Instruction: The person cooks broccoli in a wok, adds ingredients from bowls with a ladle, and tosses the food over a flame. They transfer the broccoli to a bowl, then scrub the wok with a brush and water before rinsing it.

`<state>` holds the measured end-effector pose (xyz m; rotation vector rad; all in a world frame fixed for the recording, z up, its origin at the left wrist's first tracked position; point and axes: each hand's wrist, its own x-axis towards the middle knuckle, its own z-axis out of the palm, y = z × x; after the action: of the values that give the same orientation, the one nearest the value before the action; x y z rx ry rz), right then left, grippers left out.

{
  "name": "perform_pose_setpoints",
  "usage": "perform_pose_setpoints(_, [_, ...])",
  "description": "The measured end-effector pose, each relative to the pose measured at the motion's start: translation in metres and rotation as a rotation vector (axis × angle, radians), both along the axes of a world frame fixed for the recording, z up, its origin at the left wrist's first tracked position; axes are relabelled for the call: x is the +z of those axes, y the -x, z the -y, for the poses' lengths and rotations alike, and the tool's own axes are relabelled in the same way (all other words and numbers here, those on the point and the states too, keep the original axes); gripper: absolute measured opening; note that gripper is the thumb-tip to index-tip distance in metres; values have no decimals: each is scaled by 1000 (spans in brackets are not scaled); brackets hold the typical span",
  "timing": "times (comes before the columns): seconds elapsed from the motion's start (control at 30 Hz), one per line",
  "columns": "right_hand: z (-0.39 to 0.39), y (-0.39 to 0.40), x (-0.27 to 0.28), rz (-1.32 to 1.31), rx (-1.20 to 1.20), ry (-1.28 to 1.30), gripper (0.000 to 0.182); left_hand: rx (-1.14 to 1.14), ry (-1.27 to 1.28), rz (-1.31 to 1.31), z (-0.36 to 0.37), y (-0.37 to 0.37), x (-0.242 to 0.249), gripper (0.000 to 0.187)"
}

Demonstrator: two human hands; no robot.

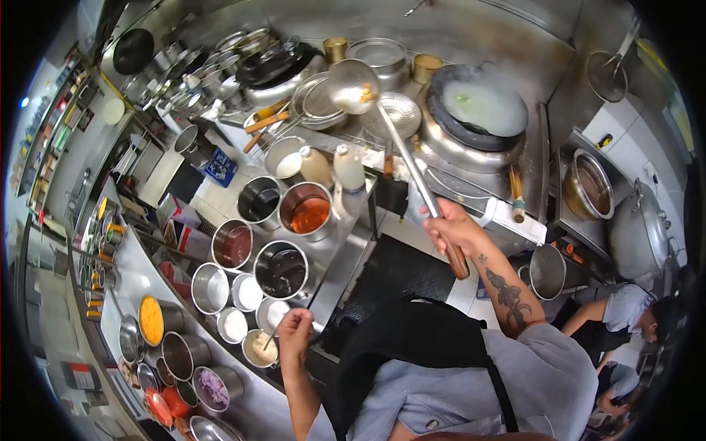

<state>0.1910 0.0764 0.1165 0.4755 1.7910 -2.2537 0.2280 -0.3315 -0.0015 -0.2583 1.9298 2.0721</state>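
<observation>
Above a crowded steel kitchen counter (346,257), seen from the head camera, the person's right hand (457,229) is wrapped firmly around the wooden end of a long metal ladle (401,145). The ladle slants up and away, its bowl above the round strainers, with small yellow-orange bits inside. Beyond, to the right, a steaming wok (482,110) holds cloudy liquid and something green. The left hand (296,334) has its fingers curled together just beside a thin spoon (270,342) standing in a pot of pale paste (259,350); whether it grips the spoon, I cannot tell. Nearby stand pots of orange-red liquid (310,215) and dark sauce (281,270), and two squeeze bottles (349,170). Toward the left, a blue crate (220,167) bears white marks too small to read. Another person (625,312) bends over at far right.
</observation>
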Motion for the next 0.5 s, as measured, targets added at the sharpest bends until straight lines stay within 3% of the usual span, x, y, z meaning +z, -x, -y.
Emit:
perform_pose_setpoints(0.2, [-107, 13, -38, 56, -174, 331, 22, -76, 3, -29, -79, 13, 8, 13])
perform_pose_setpoints(0.27, [-123, 25, -53, 61, -211, 297, 20, -109, -15, -23, -101, 17, 13, 16])
perform_pose_setpoints(0.5, [-158, 107, -119, 67, -158, -180, 8, -263, 47, 29, -155, 58, -4, 14])
